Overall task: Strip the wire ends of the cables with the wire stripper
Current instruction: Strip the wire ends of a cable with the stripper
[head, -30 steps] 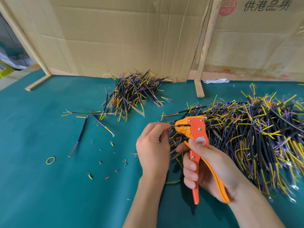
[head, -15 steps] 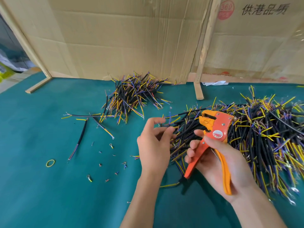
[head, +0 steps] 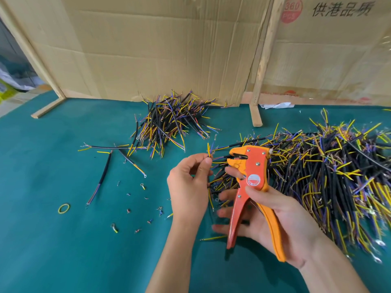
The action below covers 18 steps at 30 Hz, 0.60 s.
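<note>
My right hand (head: 273, 216) grips the orange wire stripper (head: 251, 178) by its handles, which are spread apart; its jaws gape and point left. Just left of the jaws, my left hand (head: 188, 185) pinches a short cable (head: 209, 152) near its top, so yellow and purple wire ends stick up above my fingertips. The rest of that cable hangs down behind my left hand. The wire ends are close to the jaws but not between them.
A big heap of black cables (head: 330, 176) with yellow and purple ends fills the right side of the green table (head: 53, 250). A smaller heap (head: 169, 121) lies at the back centre, below the cardboard wall (head: 158, 49). Loose cables (head: 101, 176), insulation scraps (head: 143, 208) and a yellow rubber band (head: 64, 208) lie at left.
The stripper left the cable, swung right, then came back towards centre with its jaws open. My left hand lifted and now holds a cable upright beside the jaws.
</note>
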Each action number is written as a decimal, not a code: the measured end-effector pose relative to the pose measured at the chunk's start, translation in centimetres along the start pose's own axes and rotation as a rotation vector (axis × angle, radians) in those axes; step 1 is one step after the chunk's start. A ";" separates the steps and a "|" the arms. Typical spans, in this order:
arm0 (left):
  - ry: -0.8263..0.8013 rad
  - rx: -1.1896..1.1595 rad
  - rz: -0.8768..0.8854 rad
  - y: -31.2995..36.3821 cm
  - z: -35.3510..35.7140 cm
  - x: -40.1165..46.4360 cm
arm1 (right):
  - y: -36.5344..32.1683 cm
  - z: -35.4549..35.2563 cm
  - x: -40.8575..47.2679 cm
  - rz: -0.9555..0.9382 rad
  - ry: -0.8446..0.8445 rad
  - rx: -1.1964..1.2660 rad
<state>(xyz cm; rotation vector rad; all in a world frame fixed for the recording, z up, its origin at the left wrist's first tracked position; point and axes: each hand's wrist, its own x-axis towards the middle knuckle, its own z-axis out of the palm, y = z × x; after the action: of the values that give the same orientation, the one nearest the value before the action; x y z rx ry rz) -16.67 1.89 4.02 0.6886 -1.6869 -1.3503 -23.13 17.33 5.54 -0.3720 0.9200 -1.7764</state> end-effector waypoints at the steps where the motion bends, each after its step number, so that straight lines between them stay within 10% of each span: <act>1: -0.005 0.030 0.020 0.0 0.0 -0.1 | 0.0 0.1 0.1 0.015 0.003 -0.007; 18: -0.111 0.197 0.203 -0.2 0.2 -0.8 | 0.3 0.3 -0.1 0.019 0.065 -0.109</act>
<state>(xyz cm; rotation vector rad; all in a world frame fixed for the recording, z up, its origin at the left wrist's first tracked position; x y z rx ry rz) -16.46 2.60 3.60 0.5425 -1.9418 -1.1073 -22.71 17.25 5.50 -0.3757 1.0655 -1.7340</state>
